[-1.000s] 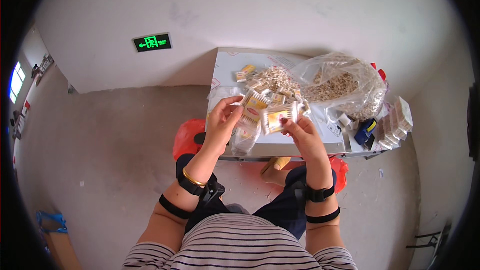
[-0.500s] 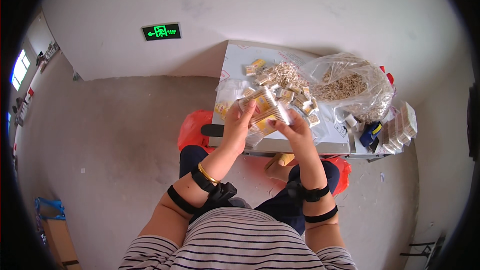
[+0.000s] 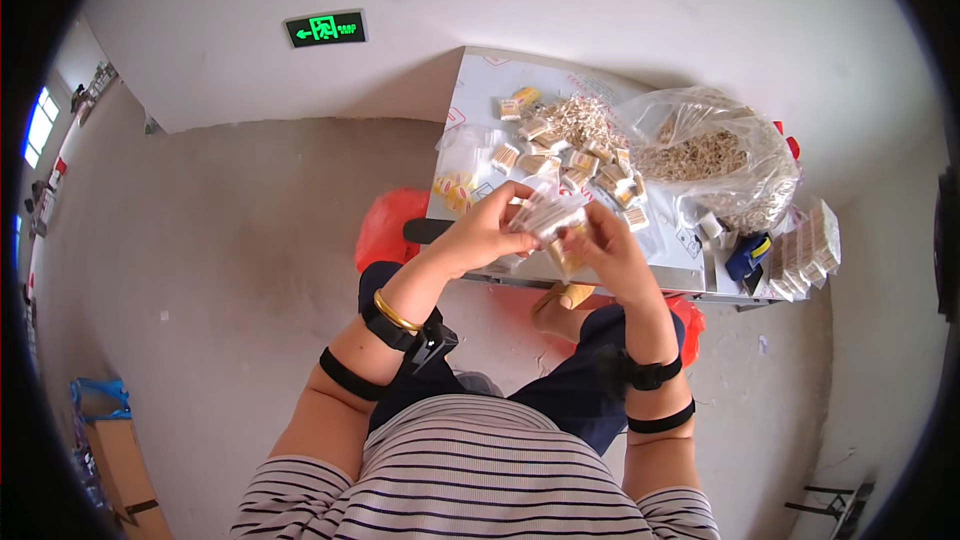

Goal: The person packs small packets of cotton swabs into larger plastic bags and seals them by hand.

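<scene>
Above the table's near edge, my left hand (image 3: 485, 232) and my right hand (image 3: 612, 258) grip a clear plastic bag of cotton swabs (image 3: 568, 248) between them. The yellow label shows through the film near my right fingers. Loose film (image 3: 552, 208) bunches up between both hands, and my left thumb presses on it. Beyond my hands lie several small bundles of cotton swabs (image 3: 580, 168) and a pile of loose swabs (image 3: 578, 122). Flat clear bags with yellow print (image 3: 458, 185) rest left of the bundles.
The metal-topped table (image 3: 482, 75) stands against the wall. On its right are a big clear sack of swabs (image 3: 700, 155), a blue and yellow tape dispenser (image 3: 748, 256) and stacked clear packs (image 3: 806, 250). Red plastic bags (image 3: 390, 225) hang at the table's left front.
The bag of cotton swabs has been turned between my hands. Its rows of swabs faced up before; now bunched film is uppermost. Both hands have shifted slightly right.
</scene>
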Demonstrator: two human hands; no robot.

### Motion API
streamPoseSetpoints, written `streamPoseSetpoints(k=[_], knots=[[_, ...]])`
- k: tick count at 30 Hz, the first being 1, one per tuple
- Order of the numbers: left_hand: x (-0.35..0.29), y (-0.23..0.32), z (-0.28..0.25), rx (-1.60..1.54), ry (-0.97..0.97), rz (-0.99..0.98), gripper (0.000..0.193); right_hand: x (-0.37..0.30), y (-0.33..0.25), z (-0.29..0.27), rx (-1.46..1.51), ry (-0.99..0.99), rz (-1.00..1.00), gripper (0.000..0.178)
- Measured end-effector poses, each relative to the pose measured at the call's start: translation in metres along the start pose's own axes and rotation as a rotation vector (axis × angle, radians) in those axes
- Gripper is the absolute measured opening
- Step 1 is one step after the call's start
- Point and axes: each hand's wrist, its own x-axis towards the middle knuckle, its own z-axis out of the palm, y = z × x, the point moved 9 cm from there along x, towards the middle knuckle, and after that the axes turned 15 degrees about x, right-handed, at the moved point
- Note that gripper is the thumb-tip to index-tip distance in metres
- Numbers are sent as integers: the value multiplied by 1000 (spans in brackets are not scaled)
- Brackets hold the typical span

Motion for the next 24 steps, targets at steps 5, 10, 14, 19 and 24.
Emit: streamPoseSetpoints(k=[5,10,14,19,24], knots=[[-2,-25,-43,231,270,57,23,16,-32,-29,268,283,-324,28],[4,-24,-25,1013,563,205,13,54,0,-3,142,240,-402,27],[15,-59,-26,1059,467,108,38,53,-16,27,-756,198,-408,24],[17,-63,-27,833,429,7,59,75,7,43,-1075,57,-207,24],[22,-62,-23,740,489,70,62,129,78,15,-915,-73,223,39]])
